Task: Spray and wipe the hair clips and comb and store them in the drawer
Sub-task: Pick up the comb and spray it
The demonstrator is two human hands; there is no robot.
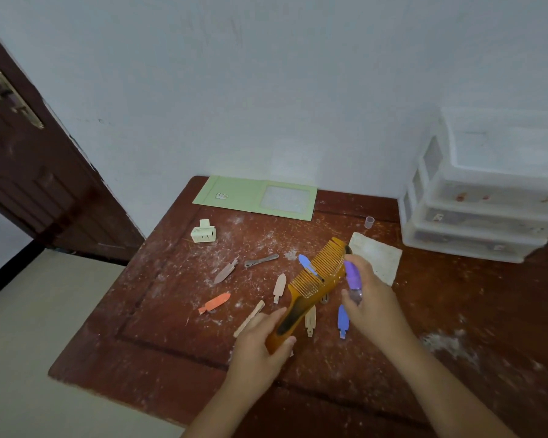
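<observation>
Your left hand (pixel 260 339) grips the comb (pixel 314 279); your right hand (pixel 367 295) clasps the spray bottle (pixel 352 278). Clips (pixel 215 303) lie unwiped, nothing visibly stored.

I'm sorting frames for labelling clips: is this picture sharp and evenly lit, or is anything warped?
Head view: soft, even light with no hard shadows or glare; wide-angle bending shows at the door and drawer unit; the comb reads clearly; the right hand and spray bottle look slightly blurred.
</observation>
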